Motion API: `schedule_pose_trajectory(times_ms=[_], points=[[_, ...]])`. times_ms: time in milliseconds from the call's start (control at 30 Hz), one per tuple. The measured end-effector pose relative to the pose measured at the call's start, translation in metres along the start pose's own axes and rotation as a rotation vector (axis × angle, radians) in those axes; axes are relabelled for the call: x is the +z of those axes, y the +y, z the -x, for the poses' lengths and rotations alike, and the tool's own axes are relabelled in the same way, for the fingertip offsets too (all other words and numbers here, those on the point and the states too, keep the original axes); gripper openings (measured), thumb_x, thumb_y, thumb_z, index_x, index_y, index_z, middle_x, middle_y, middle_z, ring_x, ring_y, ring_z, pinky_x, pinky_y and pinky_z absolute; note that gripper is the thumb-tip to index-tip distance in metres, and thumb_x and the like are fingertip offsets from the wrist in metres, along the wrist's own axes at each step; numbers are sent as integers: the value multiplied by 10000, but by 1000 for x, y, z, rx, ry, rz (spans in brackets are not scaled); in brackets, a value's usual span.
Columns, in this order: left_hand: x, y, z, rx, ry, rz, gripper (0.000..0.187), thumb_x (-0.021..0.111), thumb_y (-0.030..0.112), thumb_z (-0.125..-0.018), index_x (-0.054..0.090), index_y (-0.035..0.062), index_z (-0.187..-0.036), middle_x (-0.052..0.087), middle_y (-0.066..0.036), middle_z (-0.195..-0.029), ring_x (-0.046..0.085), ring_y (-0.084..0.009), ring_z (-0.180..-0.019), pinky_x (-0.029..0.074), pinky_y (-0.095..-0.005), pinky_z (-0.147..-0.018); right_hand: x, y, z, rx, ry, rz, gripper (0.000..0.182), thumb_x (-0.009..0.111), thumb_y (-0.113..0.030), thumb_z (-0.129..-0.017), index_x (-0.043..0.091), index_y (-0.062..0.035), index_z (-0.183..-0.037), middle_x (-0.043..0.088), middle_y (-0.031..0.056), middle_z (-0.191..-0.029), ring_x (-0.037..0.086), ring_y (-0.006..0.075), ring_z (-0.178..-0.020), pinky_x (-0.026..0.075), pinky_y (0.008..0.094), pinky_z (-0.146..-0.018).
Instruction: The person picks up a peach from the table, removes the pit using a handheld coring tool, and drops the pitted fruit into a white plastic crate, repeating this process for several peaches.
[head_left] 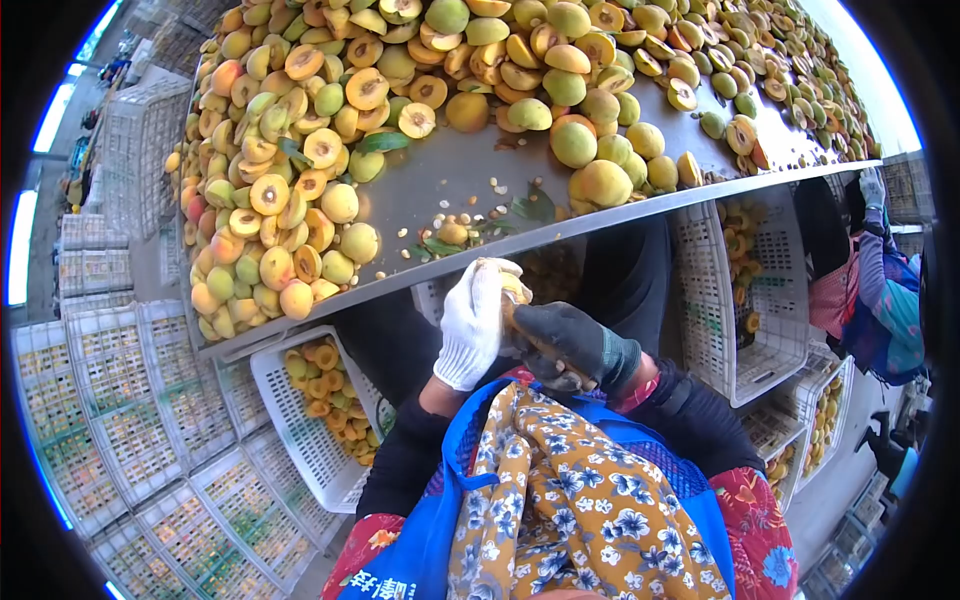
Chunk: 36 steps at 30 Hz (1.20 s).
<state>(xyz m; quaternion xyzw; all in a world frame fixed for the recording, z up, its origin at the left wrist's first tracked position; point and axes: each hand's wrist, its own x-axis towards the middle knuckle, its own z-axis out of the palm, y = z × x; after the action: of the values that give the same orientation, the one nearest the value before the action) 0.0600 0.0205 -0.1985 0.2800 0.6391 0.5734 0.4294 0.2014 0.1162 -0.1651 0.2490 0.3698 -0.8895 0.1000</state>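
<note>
A long metal tabletop [440,185] runs across the view, heaped with whole and halved apricots [300,150], with loose pits [470,205] and leaves scattered on its bare middle. White plastic crates [310,425] of halved fruit stand beneath it and to the sides. Below the tabletop's edge, the left hand [472,325], in a white glove, has its fingers curled around an apricot [513,290]. The right hand [570,345], in a dark glove, has its fingers pressed together against the same fruit.

Two gloved hands, one white [472,325], one dark [572,345]; fruit uncountable.
</note>
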Motion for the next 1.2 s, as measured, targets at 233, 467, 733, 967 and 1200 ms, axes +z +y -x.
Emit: schedule_pose_trajectory(times_ms=[233,467,733,967,1200], points=[[4,-1,7,61,-45,280,417,342,312,-1103,615,-3,-1082,678,-125,-902,658,-161,-823,534,-276,-761,-19,26,-6,285,-457,-1011,471,469,-457,-1038,539,7,-1081,480,25,-536,413,97,-338,306,185,-321],[5,5,-2,56,-7,55,372,348,246,-1094,616,-12,-1091,696,-117,-871,670,-168,-822,534,-292,-798,-16,23,-3,163,-312,-781,434,405,-472,-1058,521,-64,-967,431,-8,-546,401,92,-351,322,200,-316],[0,7,-4,-270,97,441,505,331,438,-1089,632,35,-1052,689,-82,-859,595,-108,-634,455,-214,-533,-6,4,6,128,-129,-801,432,443,-466,-1047,544,-62,-934,453,3,-530,388,95,-325,310,209,-301],[-70,6,26,-230,272,98,412,427,392,-1071,586,26,-1179,718,-146,-939,628,-177,-585,492,-266,-511,-55,34,-10,137,-274,-798,424,438,-467,-1047,553,-67,-963,493,31,-573,439,120,-362,345,238,-346],[-137,52,53,-116,663,-1694,369,612,290,-959,589,44,-1233,598,-197,-1216,604,-400,-1077,499,-481,-918,-52,30,-19,26,144,-82,421,517,-461,-1024,591,-71,-885,526,18,-579,470,97,-427,348,233,-390]])
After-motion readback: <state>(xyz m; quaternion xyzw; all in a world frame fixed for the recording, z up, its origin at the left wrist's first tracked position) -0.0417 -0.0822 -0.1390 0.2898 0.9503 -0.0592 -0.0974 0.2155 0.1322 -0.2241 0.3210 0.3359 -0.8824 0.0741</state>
